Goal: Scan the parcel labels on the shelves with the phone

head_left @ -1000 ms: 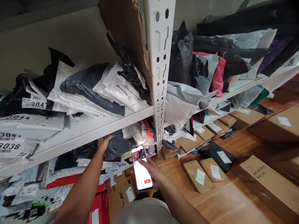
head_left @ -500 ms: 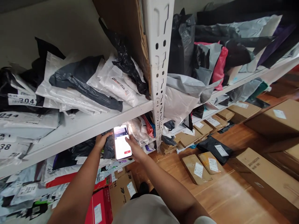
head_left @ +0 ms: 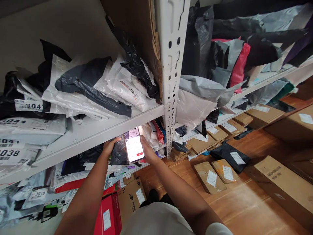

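In my right hand is a smartphone, its lit screen facing me; the fingers are closed round its right side. A camera picture of a label fills the top of the screen, with a white form and a red button below. My left hand is closed on the upper left edge of a dark grey plastic parcel. The parcel is partly hidden behind the phone. Both hands are just below the front edge of the upper shelf.
Bagged parcels, such as a dark grey one, crowd the upper shelf. A white perforated post rises right of my hands. Lower down are more bags, a red box and a brown carton. Cartons lie on the wooden floor.
The phone has shifted slightly right and away from my left hand, so more of the dark parcel shows. A label now appears in its camera picture. The view has shifted slightly left.
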